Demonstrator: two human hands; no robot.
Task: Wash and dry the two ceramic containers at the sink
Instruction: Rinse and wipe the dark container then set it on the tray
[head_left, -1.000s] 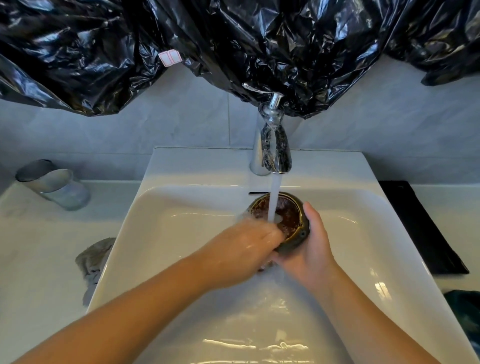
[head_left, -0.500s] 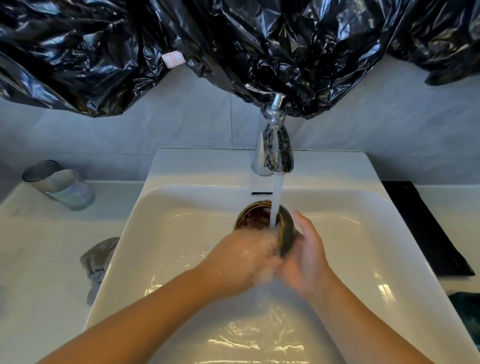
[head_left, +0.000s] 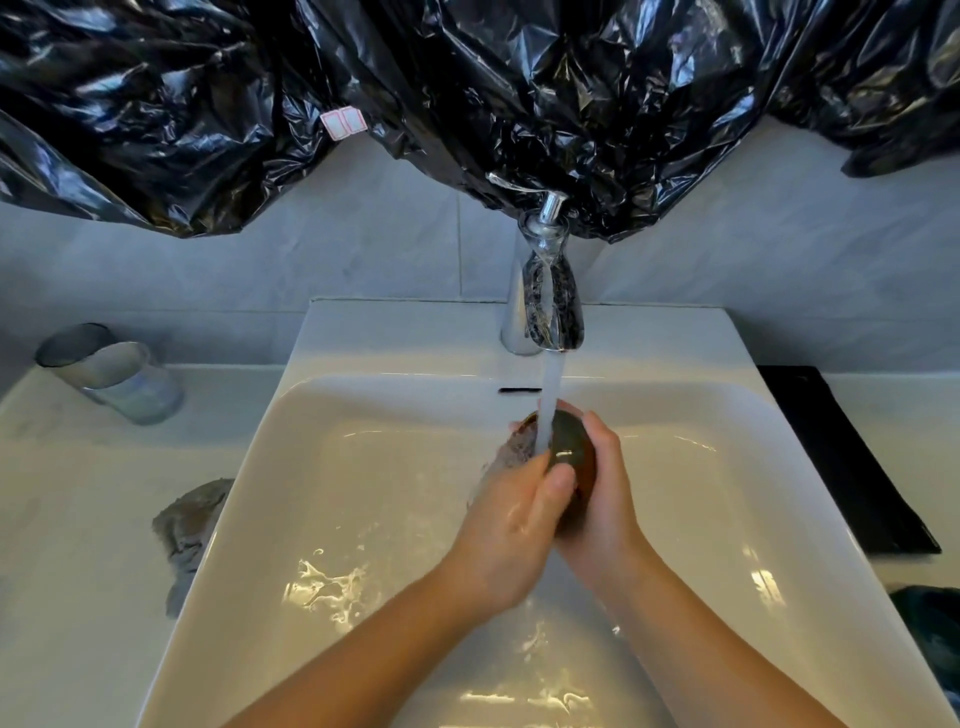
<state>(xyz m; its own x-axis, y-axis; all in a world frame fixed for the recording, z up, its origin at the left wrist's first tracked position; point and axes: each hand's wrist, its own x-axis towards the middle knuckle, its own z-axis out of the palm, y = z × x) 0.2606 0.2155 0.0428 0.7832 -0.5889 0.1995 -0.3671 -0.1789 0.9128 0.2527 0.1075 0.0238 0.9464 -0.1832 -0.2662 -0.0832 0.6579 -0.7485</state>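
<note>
The pot (head_left: 570, 444) is in the sink (head_left: 363, 338) at 12 o'clock, under water from the tap (head_left: 550, 306). The right grip (head_left: 608, 501) clasps it from 3 o'clock, and the left grip (head_left: 511, 522) from 8 o'clock.

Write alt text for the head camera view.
The left hand and right hand hold a dark container under the running tap in a white sink. A grey cloth and two glasses sit on the counter at left.
</note>
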